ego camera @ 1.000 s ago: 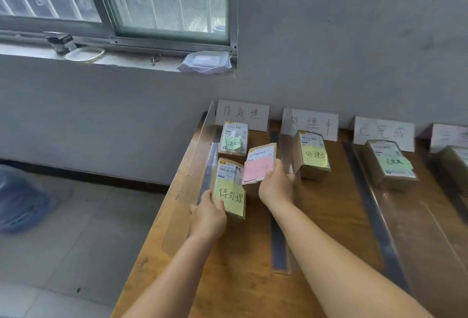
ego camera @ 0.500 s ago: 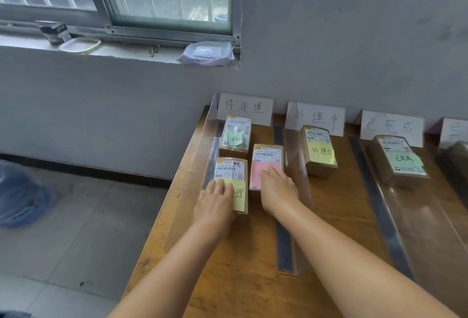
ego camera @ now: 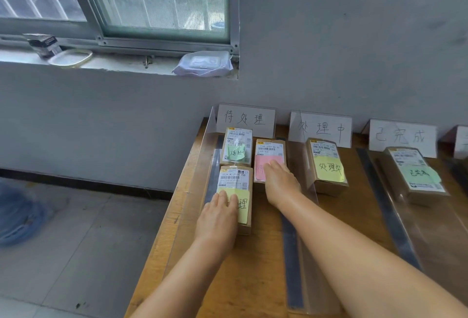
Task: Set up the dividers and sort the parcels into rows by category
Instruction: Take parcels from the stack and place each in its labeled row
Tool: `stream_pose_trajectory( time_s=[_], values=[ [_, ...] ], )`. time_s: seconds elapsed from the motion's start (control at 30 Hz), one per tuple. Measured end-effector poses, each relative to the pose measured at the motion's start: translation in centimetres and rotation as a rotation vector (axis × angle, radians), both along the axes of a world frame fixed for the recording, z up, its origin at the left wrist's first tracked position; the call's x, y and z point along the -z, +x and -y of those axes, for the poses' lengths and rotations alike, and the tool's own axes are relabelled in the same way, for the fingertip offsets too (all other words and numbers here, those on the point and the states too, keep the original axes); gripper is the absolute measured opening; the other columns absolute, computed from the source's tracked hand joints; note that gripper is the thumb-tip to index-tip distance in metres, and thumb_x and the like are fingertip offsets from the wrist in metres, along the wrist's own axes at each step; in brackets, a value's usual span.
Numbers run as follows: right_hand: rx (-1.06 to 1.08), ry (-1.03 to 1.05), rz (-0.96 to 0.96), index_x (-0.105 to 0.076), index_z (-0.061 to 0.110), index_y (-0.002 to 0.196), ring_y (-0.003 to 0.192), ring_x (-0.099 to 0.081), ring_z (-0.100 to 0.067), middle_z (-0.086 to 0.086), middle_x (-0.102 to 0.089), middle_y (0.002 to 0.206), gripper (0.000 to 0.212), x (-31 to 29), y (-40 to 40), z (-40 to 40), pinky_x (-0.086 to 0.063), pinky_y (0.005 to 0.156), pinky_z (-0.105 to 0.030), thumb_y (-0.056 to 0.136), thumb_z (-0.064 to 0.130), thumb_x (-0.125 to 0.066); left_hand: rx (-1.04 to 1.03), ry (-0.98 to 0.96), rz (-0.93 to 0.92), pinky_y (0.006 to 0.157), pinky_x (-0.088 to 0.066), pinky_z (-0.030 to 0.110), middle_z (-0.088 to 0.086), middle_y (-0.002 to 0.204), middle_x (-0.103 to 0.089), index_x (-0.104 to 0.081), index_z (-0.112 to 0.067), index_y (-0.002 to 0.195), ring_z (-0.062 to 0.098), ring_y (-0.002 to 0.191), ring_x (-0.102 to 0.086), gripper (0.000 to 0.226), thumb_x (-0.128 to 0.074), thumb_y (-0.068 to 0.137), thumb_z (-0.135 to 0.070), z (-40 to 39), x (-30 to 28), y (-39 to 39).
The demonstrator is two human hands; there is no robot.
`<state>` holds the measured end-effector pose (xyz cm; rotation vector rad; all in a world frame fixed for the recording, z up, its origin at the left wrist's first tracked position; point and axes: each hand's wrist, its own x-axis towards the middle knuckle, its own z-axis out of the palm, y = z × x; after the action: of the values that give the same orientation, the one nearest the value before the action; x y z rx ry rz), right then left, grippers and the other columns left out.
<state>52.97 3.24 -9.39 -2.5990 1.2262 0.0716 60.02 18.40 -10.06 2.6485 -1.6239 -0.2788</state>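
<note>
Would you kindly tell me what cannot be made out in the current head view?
- Pink note: its writing is mostly covered by the right hand.
- Yellow note on the near parcel: first characters hidden under the left hand.
- Fourth sign: cut off by the right edge.
- Shipping label: print too small to read.

Brown cardboard parcels are sitting on an orange-brown wooden table (ego camera: pixel 255 279). The nearest parcel (ego camera: pixel 236 196) at centre is showing a yellow note and a white barcode label; the parcel beside it (ego camera: pixel 269 160) is wearing pink, the far one (ego camera: pixel 236 146) green. White sign cards (ego camera: pixel 245 119) are carrying black handwriting against a grey wall (ego camera: pixel 354 39).
</note>
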Motion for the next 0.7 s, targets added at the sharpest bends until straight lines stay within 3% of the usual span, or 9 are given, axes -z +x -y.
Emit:
stream_pose_trajectory(
  time_s=[0.13,0.23,0.33,0.43,0.57,0.7],
  values=[
    [-0.013,0.019,-0.02,-0.037,0.014,0.136,0.134,-0.026,-0.027,-0.004,-0.034,0.141,0.059,0.1,0.8,1.4,-0.035,0.103,-0.04,0.083,-0.004,-0.056,0.023,-0.006,-0.004,0.105,-0.032,0.032,0.005,0.144,-0.031,-0.028,-0.014,0.143,0.021,0.133,-0.029,0.059,-0.056,0.091,-0.01,0.6,-0.2,0.3],
    [-0.02,0.056,-0.071,-0.018,0.014,0.149,0.145,-0.007,-0.028,-0.005,-0.012,0.158,0.076,0.1,1.0,2.0,-0.021,0.114,-0.041,0.085,-0.005,-0.053,0.031,0.013,-0.011,0.106,-0.031,0.033,0.006,0.148,-0.028,-0.024,-0.012,0.146,0.022,0.135,-0.028,0.064,-0.057,0.09,-0.011,1.0,-0.5,0.4],
    [-0.023,0.088,-0.123,-0.002,0.016,0.152,0.147,0.005,-0.025,-0.004,0.005,0.161,0.086,-0.2,0.9,2.2,-0.009,0.118,-0.04,0.086,-0.006,-0.051,0.038,0.029,-0.012,0.107,-0.031,0.034,0.007,0.149,-0.027,-0.024,-0.012,0.146,0.023,0.136,-0.027,0.064,-0.057,0.091,-0.012,1.1,-0.7,0.3],
    [-0.022,0.104,-0.12,0.002,0.014,0.152,0.147,0.006,-0.024,-0.005,0.008,0.16,0.086,-0.5,0.5,1.7,-0.007,0.118,-0.039,0.087,-0.002,-0.051,0.031,0.036,-0.021,0.11,-0.026,0.035,0.008,0.153,-0.022,-0.019,-0.011,0.147,0.023,0.14,-0.021,0.065,-0.054,0.093,-0.018,1.1,-0.8,0.2],
    [-0.042,0.06,-0.07,0.001,0.015,0.152,0.147,0.006,-0.021,-0.004,0.006,0.16,0.083,-1.1,-0.9,0.5,-0.004,0.117,-0.037,0.092,0.019,-0.056,0.033,0.021,-0.039,0.115,-0.016,0.036,0.009,0.159,-0.009,-0.008,-0.011,0.151,0.023,0.146,-0.008,0.078,-0.055,0.093,-0.033,1.3,-1.4,-0.2],
    [-0.041,0.005,0.012,-0.003,0.018,0.152,0.147,0.004,-0.02,-0.001,0.003,0.161,0.083,-2.2,-3.4,-1.2,-0.004,0.117,-0.038,0.091,0.033,-0.057,0.04,-0.058,-0.056,0.115,-0.018,0.035,0.006,0.16,-0.01,-0.006,-0.014,0.152,0.022,0.146,-0.011,0.076,-0.051,0.095,-0.037,1.8,-2.4,-0.8]
  ],
)
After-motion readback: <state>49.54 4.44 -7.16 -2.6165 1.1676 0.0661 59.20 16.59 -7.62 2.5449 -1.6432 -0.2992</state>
